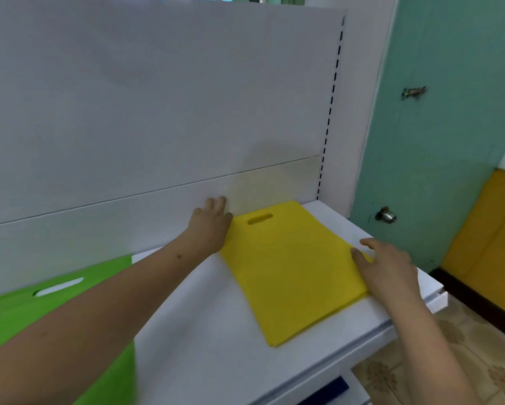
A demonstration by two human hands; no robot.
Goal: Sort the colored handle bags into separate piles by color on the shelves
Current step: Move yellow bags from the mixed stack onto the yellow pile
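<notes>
Left hand (211, 226) rests with relaxed fingers at the far left corner of the yellow bag (292, 273), right hand (387, 266) lies flat, fingers apart, on its right edge. The bag lies flat on the white shelf (204, 340), green bag (26, 314) well apart at left

One handle bag (292, 273) lies flat on the shelf (204, 346) toward its right end, another bag (17, 314) far to its left. A hand rests at each side edge of the right bag: left hand (211, 226), right hand (387, 266).
</notes>
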